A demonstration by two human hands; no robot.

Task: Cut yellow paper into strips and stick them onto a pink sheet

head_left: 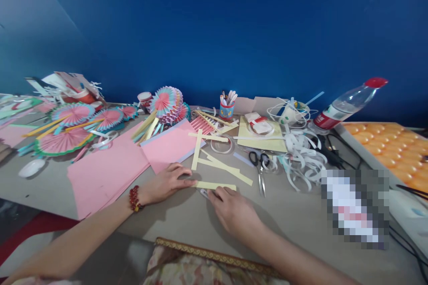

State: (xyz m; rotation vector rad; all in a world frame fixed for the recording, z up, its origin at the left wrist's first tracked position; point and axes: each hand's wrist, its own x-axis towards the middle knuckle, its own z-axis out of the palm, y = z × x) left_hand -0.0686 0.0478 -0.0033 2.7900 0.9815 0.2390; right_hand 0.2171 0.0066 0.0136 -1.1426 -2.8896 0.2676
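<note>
A pale yellow paper strip (214,185) lies crosswise on the table in front of me. My left hand (165,185), with a red bead bracelet at the wrist, pinches the strip's left end between thumb and fingers. The curled fingers of my right hand (232,211) are on its lower edge toward the right end. By the right fingertips is a small whitish object (203,193), partly covered, whose kind I cannot make out. Just beyond lie several more yellow strips (220,167), some crossing. Black-handled scissors (259,167) rest to the right, blades toward me.
Pink paper sheets (107,171) spread at left, near pleated paper fans (72,115). Tape loops (302,158) pile up at right, before a red-capped bottle (347,104). A cup of pens (227,109) stands near the blue wall. Another person's hand (4,150) shows at far left.
</note>
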